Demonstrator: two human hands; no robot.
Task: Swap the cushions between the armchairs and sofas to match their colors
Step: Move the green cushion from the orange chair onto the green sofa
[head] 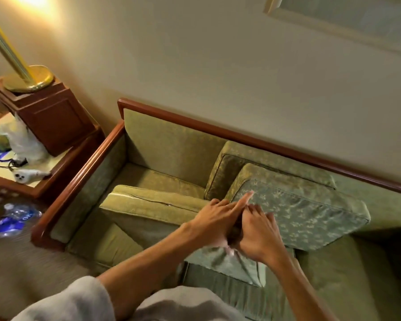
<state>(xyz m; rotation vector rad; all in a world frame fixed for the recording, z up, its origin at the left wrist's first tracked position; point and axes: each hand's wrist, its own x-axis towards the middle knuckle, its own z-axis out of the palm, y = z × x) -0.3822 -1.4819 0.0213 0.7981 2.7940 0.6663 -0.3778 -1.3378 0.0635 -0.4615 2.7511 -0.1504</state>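
Against the wall, a sofa [176,137] in olive-green fabric with a red-brown wood frame was recorded, seen from above. Item one: a blue-green patterned cushion [299,214], lying tilted across the sofa's right half, its far edge propped on an olive cushion [229,163] that leaned on the backrest. Item two: an olive seat cushion [148,202], lifted out of place and set askew over the left seat, zip edge uppermost. The left hand [214,220] was laid at the near corner of the patterned cushion, fingers extended and close together, forefinger resting on the cover. The right hand [256,230] was set just beside it, touching it, fingers curled down onto the same corner; whether the fabric was actually pinched could not be told. Below the hands, loose blue-green cloth [220,258] was seen bunched. Task standing, as judged: part done at most. The blue-green cushion did not match the olive sofa and was yet to be carried off; the seat cushion was yet to be seated flat; no armchair was in view, so its state went unrecorded. Containers: a side table [56,165] with a raised rim, holding a wooden box [53,117] with a brass lamp base [30,79] on it, a white bag [23,142] and small oddments. On the carpet, a plastic bottle [16,218] was noted.
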